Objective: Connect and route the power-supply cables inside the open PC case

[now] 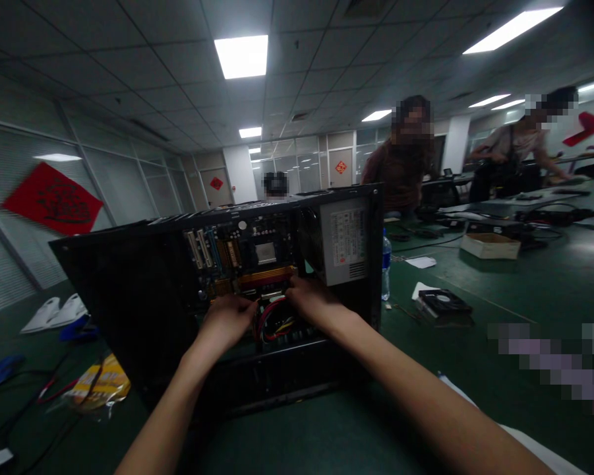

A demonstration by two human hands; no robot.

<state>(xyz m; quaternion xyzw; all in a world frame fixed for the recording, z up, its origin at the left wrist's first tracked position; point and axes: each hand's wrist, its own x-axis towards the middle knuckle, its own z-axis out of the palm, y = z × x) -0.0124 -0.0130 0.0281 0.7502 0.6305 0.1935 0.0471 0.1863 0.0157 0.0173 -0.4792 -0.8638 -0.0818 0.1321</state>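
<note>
Both hands, left hand (pixel 226 321) and right hand (pixel 310 300), rest apart, fingers loose, inside the black open computer case (pixel 128 290) on red cables (pixel 269 316).

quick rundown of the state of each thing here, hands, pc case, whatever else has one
left hand: inside the case, fingers at the red cables
right hand: inside the case, at the motherboard's lower edge
computer case: side open, board exposed
power supply: mounted in the case
water bottle: upright
loose fan: lying flat on the table
</note>
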